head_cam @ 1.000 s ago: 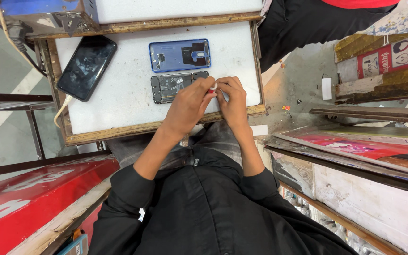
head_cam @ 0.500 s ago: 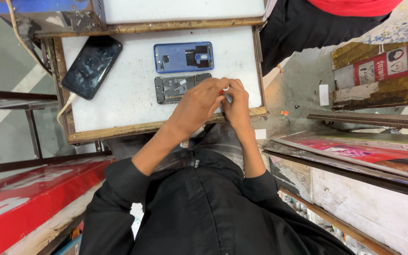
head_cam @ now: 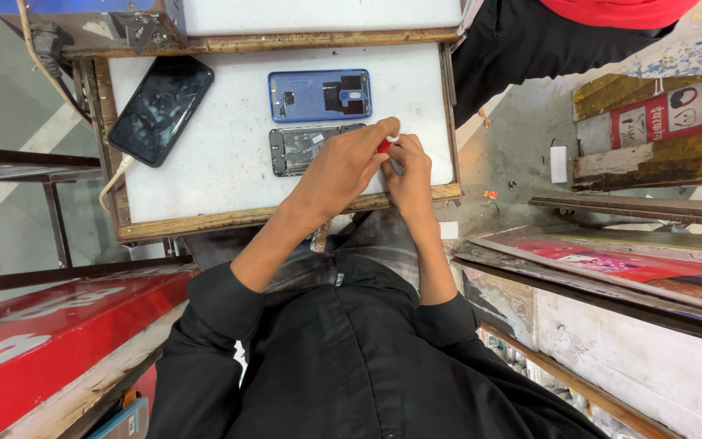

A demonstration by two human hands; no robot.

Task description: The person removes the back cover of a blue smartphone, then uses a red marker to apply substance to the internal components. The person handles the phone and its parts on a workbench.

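My left hand (head_cam: 341, 168) and my right hand (head_cam: 407, 169) meet over the right end of an opened phone body (head_cam: 302, 149) lying on a white work board (head_cam: 213, 191). Both pinch a small red tool with a white tip (head_cam: 386, 144) between their fingertips. My left hand hides the phone body's right end. A blue phone back cover (head_cam: 318, 95) lies just beyond it, inside face up. A black phone (head_cam: 160, 110) lies at an angle on the board's left part, with a pale cable (head_cam: 114, 177) plugged into it.
The board has a wooden frame (head_cam: 286, 213). Another person in black trousers (head_cam: 522, 49) stands at the far right corner. A blue box (head_cam: 91, 16) sits at the back left. Red panels (head_cam: 58, 325) and stacked boards (head_cam: 611, 268) flank my lap.
My hands have stayed over the phone body's right end and drawn closer together. The red part of the tool now shows between the fingertips. The view has shifted slightly.
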